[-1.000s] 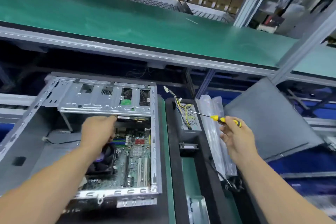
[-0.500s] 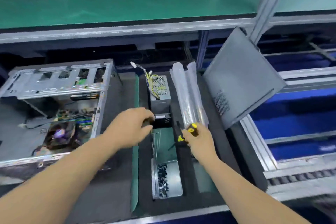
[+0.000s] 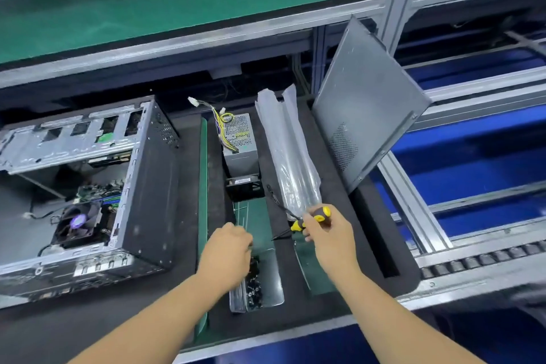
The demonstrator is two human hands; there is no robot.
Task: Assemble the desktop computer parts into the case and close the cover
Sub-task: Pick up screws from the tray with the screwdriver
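The computer case (image 3: 88, 195) lay open on its side at the left of the dark counter (image 3: 183, 216), its motherboard and cooling fan (image 3: 77, 223) exposed. To its right, a foam tray (image 3: 334, 186) held the remaining parts in slots: a grey power supply (image 3: 240, 142) with yellow wires at the far end, a small black fan (image 3: 243, 186) just in front of it, and a long clear plastic sleeve (image 3: 291, 154) alongside. The case's cover (image 3: 366, 103) stood tilted at the tray's right edge, leaning against the frame post. The left hand (image 3: 227, 251) reached down over a metal screw tray (image 3: 263, 284) of dark screws, its grip curled; whether it held a screw could not be told. The right hand (image 3: 331, 236) gripped a yellow-and-black screwdriver (image 3: 310, 217), shaft pointing down and left. A green shelf (image 3: 177, 9) ran above. No writing was legible.
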